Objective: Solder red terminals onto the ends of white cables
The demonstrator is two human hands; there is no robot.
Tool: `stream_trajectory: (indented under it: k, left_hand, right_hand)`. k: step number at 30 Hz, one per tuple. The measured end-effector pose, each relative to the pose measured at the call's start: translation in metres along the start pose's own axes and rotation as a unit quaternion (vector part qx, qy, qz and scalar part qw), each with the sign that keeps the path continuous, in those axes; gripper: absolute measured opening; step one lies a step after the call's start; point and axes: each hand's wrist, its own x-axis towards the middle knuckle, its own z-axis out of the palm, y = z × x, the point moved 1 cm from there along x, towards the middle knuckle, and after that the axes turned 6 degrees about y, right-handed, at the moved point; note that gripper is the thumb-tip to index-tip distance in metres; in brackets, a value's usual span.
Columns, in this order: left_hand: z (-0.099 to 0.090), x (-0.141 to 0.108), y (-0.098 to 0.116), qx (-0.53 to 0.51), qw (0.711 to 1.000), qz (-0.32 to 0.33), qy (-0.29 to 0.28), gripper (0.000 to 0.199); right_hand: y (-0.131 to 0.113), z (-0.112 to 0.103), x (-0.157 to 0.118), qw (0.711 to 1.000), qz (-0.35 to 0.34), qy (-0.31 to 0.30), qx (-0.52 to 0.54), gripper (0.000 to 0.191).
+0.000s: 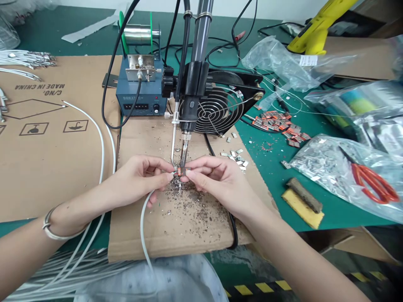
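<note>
At the worktop's near edge, the left hand pinches a white cable; the right hand pinches a small orange-and-metal connector under the soldering iron's tip. Beyond stand a fan and, near the far edge, a solder reel.

Green bench, right side: red-handled cutters lay on a plastic bag of small metal parts. Yellow pad sat just beside that bag, dark block on top of it, near the bench edge. Behind: crumpled see-through bag with a white label, touching or close to a yellow tool, can't tell which. Black fan with round wire guard stood tilted mid-bench. Far left: torn white paper strip, printed cardboard sheet with text upside down. Floor had yellow-black striped tape.
</note>
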Motion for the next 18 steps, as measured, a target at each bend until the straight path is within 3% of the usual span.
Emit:
stream_trajectory:
  k: [9, 18]
  left_hand:
    - [-0.0024, -0.0005, -0.0042, 0.039, 0.999, 0.005, -0.012, 0.018]
    - [-0.0044, 0.0003, -0.0046, 0.062, 0.998, 0.008, -0.008, 0.023]
  right_hand:
    - [0.001, -0.0004, 0.0, 0.999, -0.012, 0.009, -0.043, 0.011]
    - [-0.0002, 0.0004, 0.0007, 1.0, 0.0, -0.002, -0.019, 0.009]
